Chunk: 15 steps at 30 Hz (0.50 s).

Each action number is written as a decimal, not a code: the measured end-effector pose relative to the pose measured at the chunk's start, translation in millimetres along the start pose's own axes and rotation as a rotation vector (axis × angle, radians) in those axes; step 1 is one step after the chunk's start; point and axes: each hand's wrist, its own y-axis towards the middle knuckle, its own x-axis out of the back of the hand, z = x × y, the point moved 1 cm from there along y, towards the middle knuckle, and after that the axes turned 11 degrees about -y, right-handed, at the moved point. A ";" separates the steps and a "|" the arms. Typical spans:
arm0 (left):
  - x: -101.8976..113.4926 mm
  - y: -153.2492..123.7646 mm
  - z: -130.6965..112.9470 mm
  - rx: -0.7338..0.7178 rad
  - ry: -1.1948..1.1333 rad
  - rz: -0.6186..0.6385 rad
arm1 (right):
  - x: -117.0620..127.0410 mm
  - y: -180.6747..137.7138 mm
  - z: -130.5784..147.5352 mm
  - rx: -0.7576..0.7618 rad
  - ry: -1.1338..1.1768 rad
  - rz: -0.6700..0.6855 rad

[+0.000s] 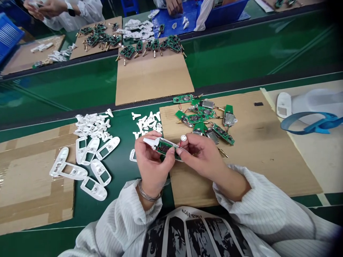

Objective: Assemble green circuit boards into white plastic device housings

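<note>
View from a head-worn camera, looking down at a person's two bare hands over a green tabletop (pixel 118 171). Judging by what lies around, the work is partway through. One green circuit board (pixel 166 146) already sits inside a long white shell half (pixel 150 142) held between the hands, just above the near edge of a cardboard sheet (pixel 257 153). A small round disc (pixel 183 138) on a thin red wire stands up loose beside it and does not look seated. A heap of about eight loose circuit boards (pixel 206 117) waits on the cardboard just beyond the hands. To the left, seven or so empty shell halves (pixel 92 162) lie on the tabletop, with two piles of small white tips (pixel 92 125) behind them. No closed, finished unit shows on this side, so much seems left to do. The left hand (pixel 151 164), a bracelet (pixel 148 195) on its wrist, is turned palm-in, its fingers (pixel 144 141) curled and clamped on the shell's left end, thumb along its underside. The right hand (pixel 203 155) meets it from the right, thumb and forefinger pinched together on the board's right end, the other fingers tucked under. Both forearms, in white striped sleeves, angle inward from the bottom edge. Across the tabletop, other people's hands (pixel 174 5) work over further boards.
</note>
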 end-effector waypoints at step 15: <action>6.3 10.8 5.9 0.085 -0.092 0.071 | -3.9 3.2 -8.7 -0.167 0.247 0.044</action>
